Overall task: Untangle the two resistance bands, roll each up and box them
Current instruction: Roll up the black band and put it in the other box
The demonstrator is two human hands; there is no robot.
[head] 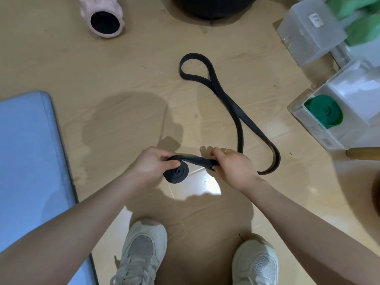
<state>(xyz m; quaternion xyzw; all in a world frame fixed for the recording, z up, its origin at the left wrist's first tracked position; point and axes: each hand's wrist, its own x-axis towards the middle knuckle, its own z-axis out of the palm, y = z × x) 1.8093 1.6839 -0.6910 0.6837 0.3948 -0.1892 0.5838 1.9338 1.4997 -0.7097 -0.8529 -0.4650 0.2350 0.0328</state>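
Note:
A black resistance band (238, 120) trails across the tan floor, its far end looped and twisted. Its near end is wound into a small flat coil (176, 173). My left hand (153, 164) grips that coil, thumb over its top. My right hand (232, 164) pinches the flat stretch of band just right of the coil. A green band (323, 111), rolled up, sits inside a clear plastic box (296, 112) at the right.
A blue mat (30, 161) lies at the left. A pink foam roller (103, 16) and a black round object (213, 7) are at the top. Another clear box (310, 31) and green items (362, 23) stand top right. My two white shoes (144, 249) are below.

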